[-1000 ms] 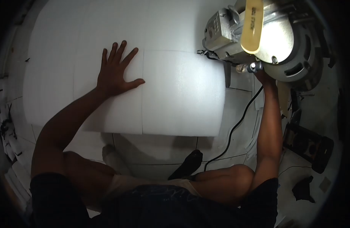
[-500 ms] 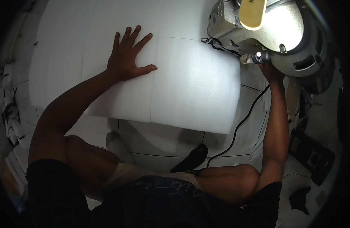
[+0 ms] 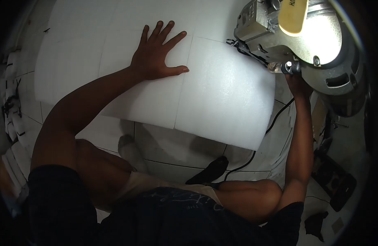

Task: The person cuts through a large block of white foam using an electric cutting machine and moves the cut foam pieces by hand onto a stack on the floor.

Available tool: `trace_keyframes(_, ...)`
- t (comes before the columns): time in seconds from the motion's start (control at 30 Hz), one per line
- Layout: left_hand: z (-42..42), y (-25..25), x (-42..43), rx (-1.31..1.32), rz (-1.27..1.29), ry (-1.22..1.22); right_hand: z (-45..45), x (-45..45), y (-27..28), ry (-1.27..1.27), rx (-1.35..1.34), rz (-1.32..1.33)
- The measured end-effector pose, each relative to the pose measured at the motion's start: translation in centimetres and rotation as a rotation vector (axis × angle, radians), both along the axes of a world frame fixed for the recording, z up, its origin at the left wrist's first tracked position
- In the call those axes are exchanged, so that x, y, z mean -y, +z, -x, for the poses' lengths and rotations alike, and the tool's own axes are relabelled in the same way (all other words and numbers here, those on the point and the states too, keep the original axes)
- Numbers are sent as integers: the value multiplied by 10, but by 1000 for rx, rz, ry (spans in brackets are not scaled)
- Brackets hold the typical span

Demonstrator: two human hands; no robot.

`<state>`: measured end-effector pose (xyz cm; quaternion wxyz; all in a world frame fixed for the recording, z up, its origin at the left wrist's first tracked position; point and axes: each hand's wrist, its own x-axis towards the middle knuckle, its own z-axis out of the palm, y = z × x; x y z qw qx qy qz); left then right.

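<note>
A thick sheet of white foam (image 3: 228,88), marked with thin lines, lies in front of me. My left hand (image 3: 154,59) rests flat on it, fingers spread, holding nothing. At its right edge stands a grey motorised machine (image 3: 264,47), which looks like an electric cutting machine, with a yellow tab (image 3: 293,16) and a bright reflection on its casing. My right hand (image 3: 299,86) is at the machine's near side, by a black and clear handle-like part (image 3: 288,67). It appears closed on the machine, but its fingers are mostly hidden behind it.
A black cable (image 3: 243,166) runs over the tiled floor (image 3: 172,141), passing under the foam. My dark-socked foot (image 3: 209,170) and grey-socked foot (image 3: 131,151) are near the foam's front edge. A dark device (image 3: 336,182) lies at right; white bundles (image 3: 12,106) lie at left.
The foam, my left hand and the machine appear further right in view. The view itself has turned slightly. Less of the cable shows beside the foam. Both hands keep their poses.
</note>
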<state>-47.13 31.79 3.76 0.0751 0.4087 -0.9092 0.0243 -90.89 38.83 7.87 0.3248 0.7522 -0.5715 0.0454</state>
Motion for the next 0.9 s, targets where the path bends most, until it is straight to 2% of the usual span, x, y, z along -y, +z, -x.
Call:
trace_keyframes(0.1,9,-2,-1,-1,-12,-3,4,5,-3,136,94,63)
trace_keyframes(0.17,16,-4,-3,-3,-22,-6,18,6,-13,16,84,-75)
trace_keyframes(0.3,33,-13,-7,0,-41,-2,22,7,-18,13,66,-83)
trace_keyframes(0.37,40,-17,-8,-3,-38,0,14,7,-15,128,102,65)
trace_keyframes(0.5,51,-19,-9,-10,-39,2,15,7,-17,105,115,58)
trace_keyframes(0.6,57,-18,-12,-13,-43,-1,24,8,-21,2,34,-65)
trace_keyframes(0.9,75,-20,-16,-39,-42,-6,13,9,-11,158,2,99)
